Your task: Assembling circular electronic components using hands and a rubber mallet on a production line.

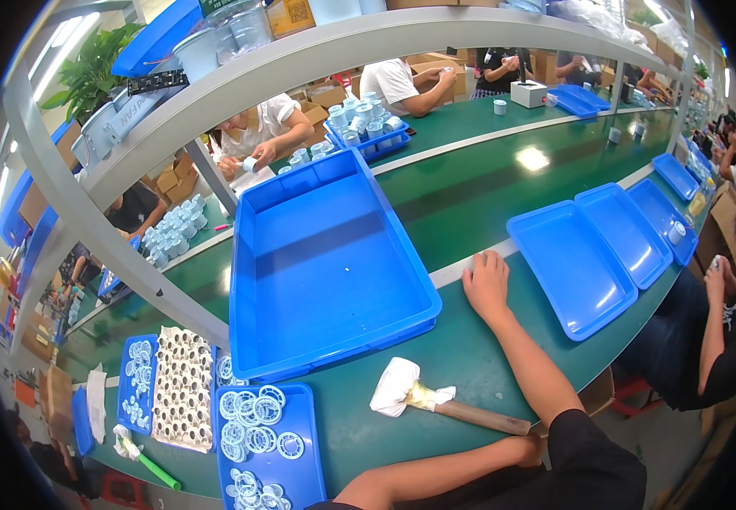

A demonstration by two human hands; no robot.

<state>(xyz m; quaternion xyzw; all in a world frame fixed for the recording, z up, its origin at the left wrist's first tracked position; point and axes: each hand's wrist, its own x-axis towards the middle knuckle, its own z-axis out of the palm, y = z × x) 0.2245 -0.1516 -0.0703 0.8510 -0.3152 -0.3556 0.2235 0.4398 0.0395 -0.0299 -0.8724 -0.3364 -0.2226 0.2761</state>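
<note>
Right hand [486,284]: rests flat on the green bench top [470,348], at the pale strip along the conveyor edge; fingers spread loosely, gripping nothing.
Left hand [528,449]: low at the bench's near edge, at the butt end of the mallet's handle; mostly hidden behind the black-clothed knee, so cannot tell if the fingers are closed.
Mallet [436,401]: lies flat on the bench between the two hands; brown wooden handle, head wrapped in white cloth bound with yellowish tape; head points left, near the big crate's front corner.
Big blue crate [325,263]: deep, rectangular, nothing visible inside; sits tilted, just left of the right hand.
Small blue tray [300,476]: in front of the crate, holds white ring-shaped plastic parts [253,418].
Perforated white sheet [183,387]: left of the tray, rows of dark holes.
Shallow blue trays [574,265]: row of them to the right along the bench.
Other people: seated across the conveyor and to the right.
</note>
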